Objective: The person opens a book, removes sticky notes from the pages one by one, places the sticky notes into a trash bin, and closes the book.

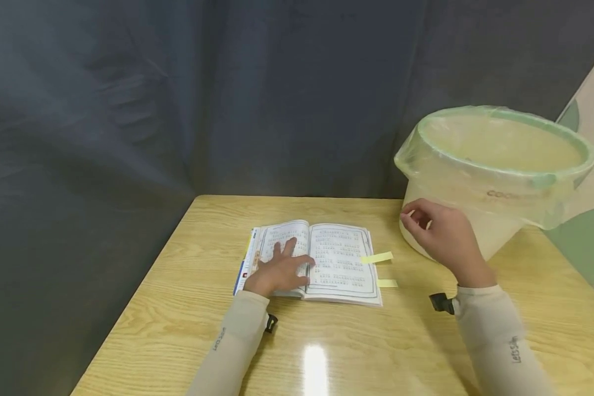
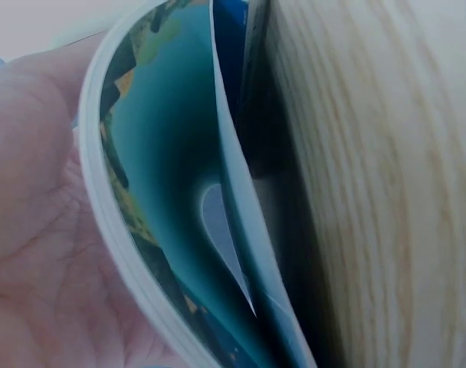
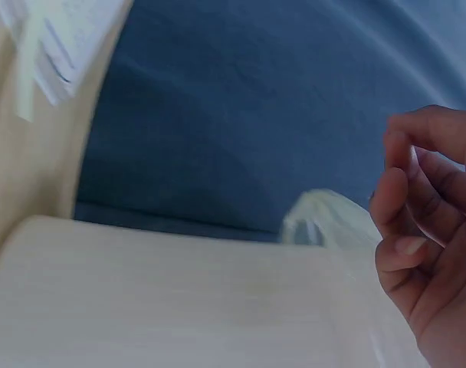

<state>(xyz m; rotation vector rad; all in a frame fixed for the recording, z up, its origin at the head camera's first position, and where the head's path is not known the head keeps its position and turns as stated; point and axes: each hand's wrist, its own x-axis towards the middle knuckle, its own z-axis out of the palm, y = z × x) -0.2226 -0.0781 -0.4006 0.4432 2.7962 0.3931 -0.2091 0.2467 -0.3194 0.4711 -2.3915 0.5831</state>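
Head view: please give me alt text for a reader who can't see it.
A left hand rests, spread, mainly on the left side of an open book with yellow tabs, on a wooden table. The right hand, curled, is raised in front of a bin lined with a green bag.

An open book [image 1: 344, 269] lies face up on the wooden table [image 1: 193, 264], its white pages carrying small dark print inside drawn borders, blue showing along its left edge; two pale yellow strips [image 1: 383, 257] project past the right edge, the upper slightly tilted, the lower level
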